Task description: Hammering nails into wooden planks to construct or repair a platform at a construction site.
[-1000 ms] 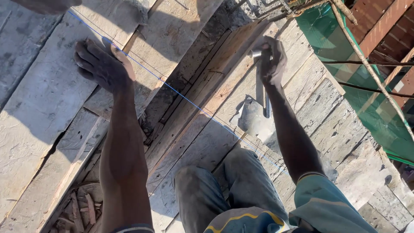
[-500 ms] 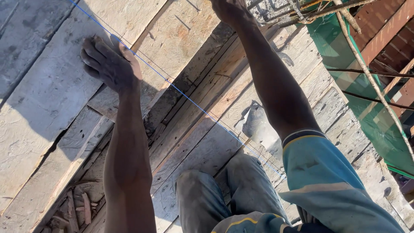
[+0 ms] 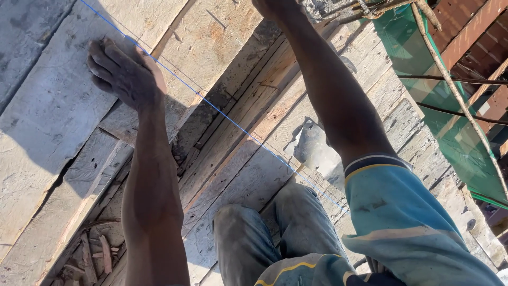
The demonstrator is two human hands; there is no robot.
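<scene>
My left hand [image 3: 124, 74] rests on a pale wooden plank [image 3: 47, 106] at the upper left, fingers bent with their tips pressing on the wood and nothing visible in it. A taut blue string [image 3: 227, 116] runs diagonally just past its knuckles, from the top left down toward my knees. My right arm is raised to the top edge, and only the heel of my right hand [image 3: 272, 8] shows. Its fingers and anything they hold are cut off by the frame.
I kneel on rough formwork planks [image 3: 248, 159] in dusty trousers [image 3: 275, 233]. A gap at lower left holds wood scraps [image 3: 95, 254]. A pale grey patch [image 3: 317, 151] lies by my right arm. Green netting [image 3: 423, 79], thin poles [image 3: 455, 90] and a brick wall [image 3: 476, 32] mark the right edge.
A second ago my right hand held a hammer low over the planks; it has swung up and the hammer has left the frame. My left hand stays on the plank.
</scene>
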